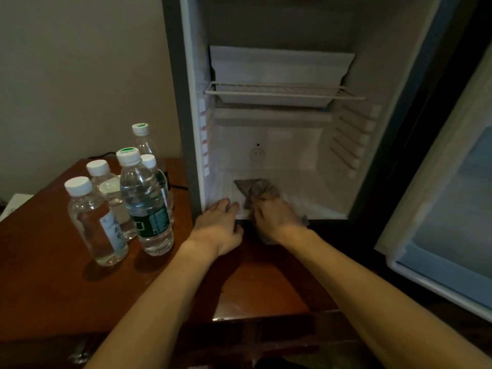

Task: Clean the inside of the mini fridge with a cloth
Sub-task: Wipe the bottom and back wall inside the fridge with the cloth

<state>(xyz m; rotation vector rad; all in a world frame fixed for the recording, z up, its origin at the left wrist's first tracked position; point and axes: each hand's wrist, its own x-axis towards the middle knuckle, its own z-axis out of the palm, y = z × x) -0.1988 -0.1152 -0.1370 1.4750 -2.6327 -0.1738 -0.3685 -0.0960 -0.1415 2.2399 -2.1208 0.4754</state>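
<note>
The mini fridge (314, 161) stands open on a wooden table, its white interior bare. A grey-brown cloth (253, 187) lies bunched on the fridge floor near the front. My right hand (274, 217) grips the near end of the cloth at the fridge's front lip. My left hand (221, 222) rests on the front left corner of the fridge floor, fingers laid over the edge and holding nothing. A wire shelf (282, 93) and a white tray (279, 70) sit in the upper part.
Several clear water bottles (145, 203) with white caps stand on the wooden table (48, 275) left of the fridge. The fridge door (452, 209) hangs open at the right. A black cable runs behind the bottles along the wall.
</note>
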